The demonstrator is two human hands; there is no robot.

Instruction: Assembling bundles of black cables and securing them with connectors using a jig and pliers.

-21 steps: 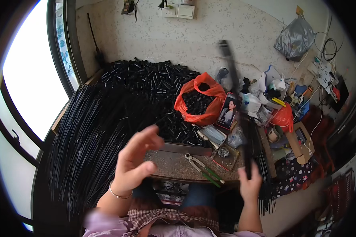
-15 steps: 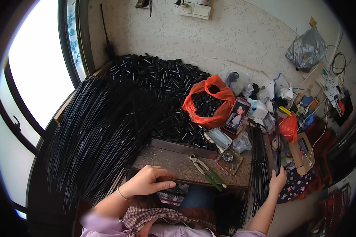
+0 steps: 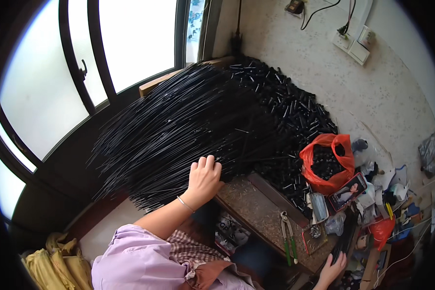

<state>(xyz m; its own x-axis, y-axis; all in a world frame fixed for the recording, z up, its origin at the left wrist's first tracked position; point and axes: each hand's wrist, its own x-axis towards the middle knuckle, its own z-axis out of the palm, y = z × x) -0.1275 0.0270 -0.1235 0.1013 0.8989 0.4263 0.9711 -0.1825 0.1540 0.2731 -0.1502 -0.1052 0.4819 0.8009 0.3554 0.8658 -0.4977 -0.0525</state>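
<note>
My left hand [image 3: 205, 181] rests on the near edge of a big heap of thin black rods [image 3: 164, 140], its fingers bent down over them; the fingertips are hidden. At the lower right, my right hand [image 3: 332, 268] touches the lower end of a bundle of black rods [image 3: 345, 237] lying along the table's right side. Its fingers look slightly apart on the rods. Between the hands, green-handled pincers [image 3: 289, 239] lie on the speckled brown table [image 3: 246, 205]. A small tray [image 3: 319, 244] with a round metal piece sits right of them.
Short black tubular parts [image 3: 295, 106] are heaped against the wall, behind a dark strip [image 3: 278, 198]. An orange-red bag [image 3: 319, 174] holds small black parts. A phone [image 3: 348, 191] leans near it, with clutter [image 3: 386, 193] beyond. Windows [image 3: 135, 38] stand at left, yellow cloth [image 3: 58, 261] below.
The view has swung left. My left hand has gone from above the table's front edge to the rod heap. My right hand has lowered the rods it held upright.
</note>
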